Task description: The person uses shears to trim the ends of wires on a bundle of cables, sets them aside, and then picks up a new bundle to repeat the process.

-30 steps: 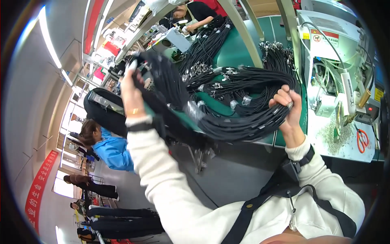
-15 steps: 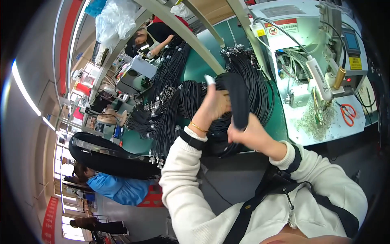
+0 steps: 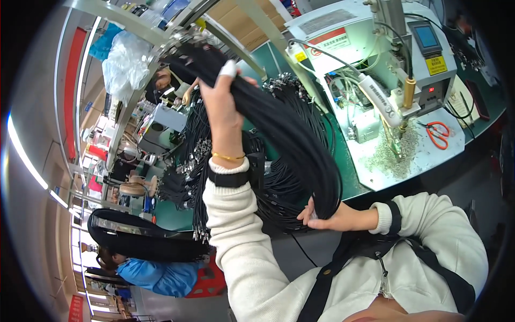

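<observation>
A thick bundle of black cables (image 3: 287,129) is raised in front of me, slanting from upper left down to the right. My left hand (image 3: 221,104) grips it near the upper end, where metal connectors stick out beyond the fist; a white cover sits on the thumb tip. At the bundle's looped lower end, my right hand (image 3: 343,218) closes around the cables, with some of its fingers hidden behind them. Below and behind the raised bundle, more black cables (image 3: 284,177) lie in heaps on the green table (image 3: 351,180).
To the right stands a machine with a white base plate (image 3: 370,177), strewn with metal scraps (image 3: 394,158). Red-handled cutters (image 3: 439,135) lie on the plate. A metal frame post (image 3: 268,32) rises behind the cables. One co-worker (image 3: 155,276) in blue sits at left; another works across the table.
My left hand has lifted its end of the bundle up and to the left, stretching it out. My right hand has moved down and slightly right with the looped end. The view has shifted somewhat.
</observation>
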A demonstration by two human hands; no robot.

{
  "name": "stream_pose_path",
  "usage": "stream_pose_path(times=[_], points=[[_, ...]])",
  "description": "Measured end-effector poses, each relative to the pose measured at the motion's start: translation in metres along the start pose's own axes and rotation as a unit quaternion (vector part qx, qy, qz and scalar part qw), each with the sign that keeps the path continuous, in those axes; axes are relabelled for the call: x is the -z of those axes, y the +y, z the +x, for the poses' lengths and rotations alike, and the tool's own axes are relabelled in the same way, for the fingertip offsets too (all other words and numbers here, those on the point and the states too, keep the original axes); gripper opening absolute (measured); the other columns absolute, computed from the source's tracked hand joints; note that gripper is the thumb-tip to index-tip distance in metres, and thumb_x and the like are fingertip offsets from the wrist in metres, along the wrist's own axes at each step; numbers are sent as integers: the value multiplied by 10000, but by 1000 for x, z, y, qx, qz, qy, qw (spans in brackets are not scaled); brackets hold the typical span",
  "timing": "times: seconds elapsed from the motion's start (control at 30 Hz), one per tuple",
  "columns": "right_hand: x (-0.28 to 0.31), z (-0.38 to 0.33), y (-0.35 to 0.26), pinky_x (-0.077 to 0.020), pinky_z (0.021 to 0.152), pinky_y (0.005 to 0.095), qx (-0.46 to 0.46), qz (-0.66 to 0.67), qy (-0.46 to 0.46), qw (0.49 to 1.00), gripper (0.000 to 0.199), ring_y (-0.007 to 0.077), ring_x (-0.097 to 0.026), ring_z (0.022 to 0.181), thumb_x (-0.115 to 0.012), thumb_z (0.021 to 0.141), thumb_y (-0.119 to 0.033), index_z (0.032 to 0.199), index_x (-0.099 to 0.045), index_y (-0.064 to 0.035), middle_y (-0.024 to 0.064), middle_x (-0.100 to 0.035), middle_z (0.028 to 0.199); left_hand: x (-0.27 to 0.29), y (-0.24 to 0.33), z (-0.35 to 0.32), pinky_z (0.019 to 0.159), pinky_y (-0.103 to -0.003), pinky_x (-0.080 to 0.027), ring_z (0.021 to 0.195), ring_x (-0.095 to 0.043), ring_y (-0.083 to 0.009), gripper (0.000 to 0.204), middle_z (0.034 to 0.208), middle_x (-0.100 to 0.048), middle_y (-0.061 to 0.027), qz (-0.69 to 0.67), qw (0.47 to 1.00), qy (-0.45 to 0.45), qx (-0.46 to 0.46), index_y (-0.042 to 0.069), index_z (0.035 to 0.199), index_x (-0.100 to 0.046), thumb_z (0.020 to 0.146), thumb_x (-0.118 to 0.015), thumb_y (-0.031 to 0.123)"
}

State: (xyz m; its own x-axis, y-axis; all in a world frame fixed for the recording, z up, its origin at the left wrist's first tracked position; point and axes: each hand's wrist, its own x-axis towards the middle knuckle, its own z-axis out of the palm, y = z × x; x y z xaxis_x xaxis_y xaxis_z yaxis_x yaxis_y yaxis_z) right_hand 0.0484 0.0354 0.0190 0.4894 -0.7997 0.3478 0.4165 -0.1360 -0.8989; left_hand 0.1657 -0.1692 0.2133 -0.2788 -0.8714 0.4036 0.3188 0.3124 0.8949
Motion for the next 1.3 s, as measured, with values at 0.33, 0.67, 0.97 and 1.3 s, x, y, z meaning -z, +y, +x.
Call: stream_pose_path(times=[0.33, 0.67, 0.97, 1.3], points=[[43, 19, 18, -438, 779, 359, -235, 323, 219, 890, 225, 226, -575, 880, -493, 852, -253, 926, -476, -40, 137, -604, 820, 22, -20, -75, 737, -287, -428, 913, -564, -172, 357, 1019, -573, -77, 311, 914, -63, 251, 49, 1101, -485, 859, -476, 311], [33, 17, 21, -417, 806, 357, -293, 383, 214, 849, 321, 214, -559, 893, -472, 866, -328, 981, -490, -28, 104, -585, 998, -29, -69, -239, 678, -310, -389, 748, -515, -195, 373, 788, -521, -52, 747, 650, -134, -36, 79, 889, -564, 575, -727, 198], [82, -93, -89, -430, 816, 274, -342, 89, -165, 921, 324, 187, -583, 916, -431, 897, -277, 1068, -479, -6, 126, -589, 1027, 1, -64, -251, 733, -358, -380, 793, -486, -242, 456, 792, -491, -54, 803, 581, -121, -44, 86, 860, -546, 474, -754, 210], [139, -161, -120, -443, 772, 245, -273, -25, -61, 960, 236, 137, -578, 857, -472, 874, -152, 1031, -491, 24, 106, -609, 941, -87, -106, -237, 756, -365, -382, 785, -477, -228, 594, 801, -484, -47, 830, 556, -20, -45, 71, 950, -497, 459, -761, 278]])
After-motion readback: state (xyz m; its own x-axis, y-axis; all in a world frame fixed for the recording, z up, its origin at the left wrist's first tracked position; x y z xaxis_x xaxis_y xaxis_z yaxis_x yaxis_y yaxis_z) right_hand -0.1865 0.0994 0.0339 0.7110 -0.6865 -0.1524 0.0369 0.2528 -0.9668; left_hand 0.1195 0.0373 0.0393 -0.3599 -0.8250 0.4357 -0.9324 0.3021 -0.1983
